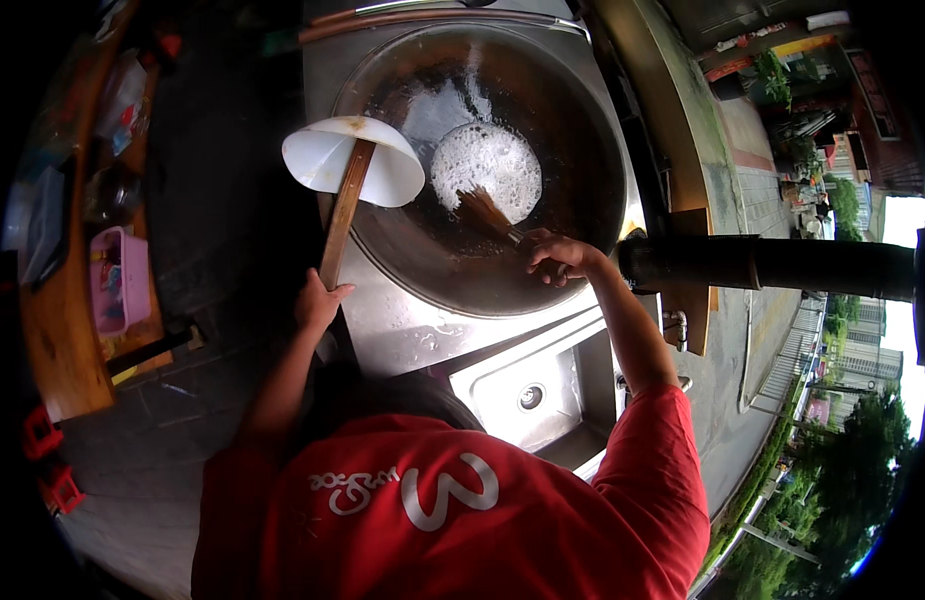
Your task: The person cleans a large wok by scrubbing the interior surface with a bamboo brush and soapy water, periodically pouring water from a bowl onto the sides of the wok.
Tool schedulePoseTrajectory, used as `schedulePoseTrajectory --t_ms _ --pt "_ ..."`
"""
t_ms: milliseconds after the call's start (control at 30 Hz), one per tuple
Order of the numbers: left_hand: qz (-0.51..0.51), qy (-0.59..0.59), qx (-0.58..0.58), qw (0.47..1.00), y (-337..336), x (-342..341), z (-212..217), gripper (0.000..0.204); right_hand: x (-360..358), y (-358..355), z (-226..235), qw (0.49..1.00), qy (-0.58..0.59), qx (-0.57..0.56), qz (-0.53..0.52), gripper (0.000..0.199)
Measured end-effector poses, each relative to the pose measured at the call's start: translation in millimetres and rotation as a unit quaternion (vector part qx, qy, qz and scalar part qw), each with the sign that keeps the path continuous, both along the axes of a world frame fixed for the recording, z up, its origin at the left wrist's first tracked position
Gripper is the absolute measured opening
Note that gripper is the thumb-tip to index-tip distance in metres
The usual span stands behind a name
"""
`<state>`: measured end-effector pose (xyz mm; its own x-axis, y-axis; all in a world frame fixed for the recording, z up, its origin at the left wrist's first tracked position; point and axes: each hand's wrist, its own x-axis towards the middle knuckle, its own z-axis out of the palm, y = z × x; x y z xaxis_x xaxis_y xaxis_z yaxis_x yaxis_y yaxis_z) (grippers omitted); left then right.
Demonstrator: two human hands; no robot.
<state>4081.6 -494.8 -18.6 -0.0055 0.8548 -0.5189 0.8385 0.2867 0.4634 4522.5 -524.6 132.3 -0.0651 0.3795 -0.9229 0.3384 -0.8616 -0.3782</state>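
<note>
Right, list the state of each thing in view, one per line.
Large round dark metal wok: holds a patch of white foamy water at its middle.
Brown bristle brush: tilted, bristles in the foam.
White cone-shaped ladle with long wooden handle: resting over the wok's rim.
Left hand: shut on the wooden handle.
Right hand: shut on the brush.
Steel sink basin: no water visible.

The white scoop (353,155) overhangs the wok's (583,180) left rim. The wok's far side lies open. A dark pipe (773,265) blocks the right.
</note>
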Motion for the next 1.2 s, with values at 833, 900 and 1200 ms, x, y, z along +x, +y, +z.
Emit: schedulePoseTrajectory --t_ms 833,900,1200 --pt "0.023 -0.058 -0.051 0.997 5 4 -5 0.089 115 -75 -48 0.819 -0.46 0.003 0.343 0.066" --pt "0.02 -0.048 -0.037 0.998 2 0 -7 0.09 104 -75 -52 0.828 -0.441 0.017 0.345 0.068" --pt "-0.014 -0.018 -0.03 0.999 4 2 14 0.091 52 -68 -37 0.868 -0.382 -0.012 0.319 0.066"
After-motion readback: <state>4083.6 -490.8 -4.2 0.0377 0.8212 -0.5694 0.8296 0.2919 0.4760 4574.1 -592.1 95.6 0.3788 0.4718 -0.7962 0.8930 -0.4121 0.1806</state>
